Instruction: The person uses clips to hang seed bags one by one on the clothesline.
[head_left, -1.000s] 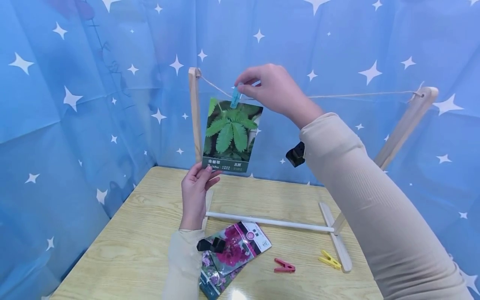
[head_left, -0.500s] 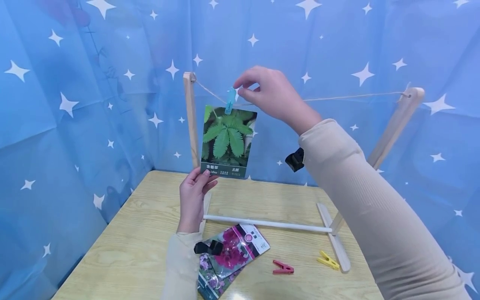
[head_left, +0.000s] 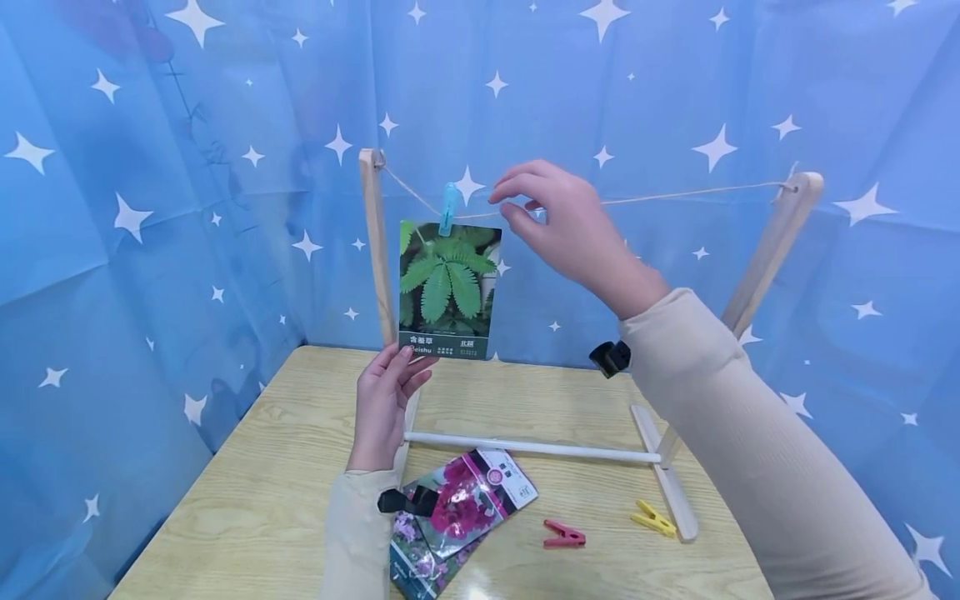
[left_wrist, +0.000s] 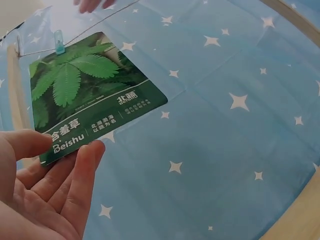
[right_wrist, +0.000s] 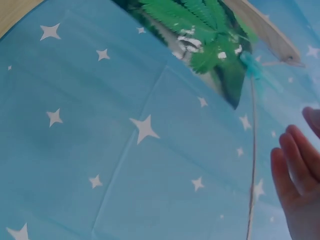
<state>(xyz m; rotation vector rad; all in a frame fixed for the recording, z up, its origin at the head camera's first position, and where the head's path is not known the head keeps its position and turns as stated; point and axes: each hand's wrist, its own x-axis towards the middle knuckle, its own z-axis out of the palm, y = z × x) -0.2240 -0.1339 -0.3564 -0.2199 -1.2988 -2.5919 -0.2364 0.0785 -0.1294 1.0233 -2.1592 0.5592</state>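
Observation:
A seed packet (head_left: pixel 448 287) with a green leaf picture hangs from the string (head_left: pixel 697 194), fixed at its top edge by a light blue clothespin (head_left: pixel 447 208). My left hand (head_left: pixel 381 408) pinches the packet's lower left corner between thumb and fingers; the left wrist view shows this grip on the packet (left_wrist: pixel 75 90) closely. To the right of the clothespin, my right hand (head_left: pixel 562 217) is held in the air near the string, apart from the pin, with its fingers loosely bent and nothing between them. In the right wrist view the right hand's fingers (right_wrist: pixel 295 165) are clear of the clothespin (right_wrist: pixel 255 67).
Two wooden posts, left (head_left: pixel 377 250) and right (head_left: pixel 772 250), carry the string; a white rod (head_left: pixel 532 447) joins their feet. On the table (head_left: pixel 247 483) lie two overlapping flower seed packets (head_left: pixel 461 508), a red clothespin (head_left: pixel 564 535) and a yellow clothespin (head_left: pixel 654 518).
My right hand has let go of the blue clothespin and drawn back to the right. The pin stays on the string and packet, while the left hand keeps its hold.

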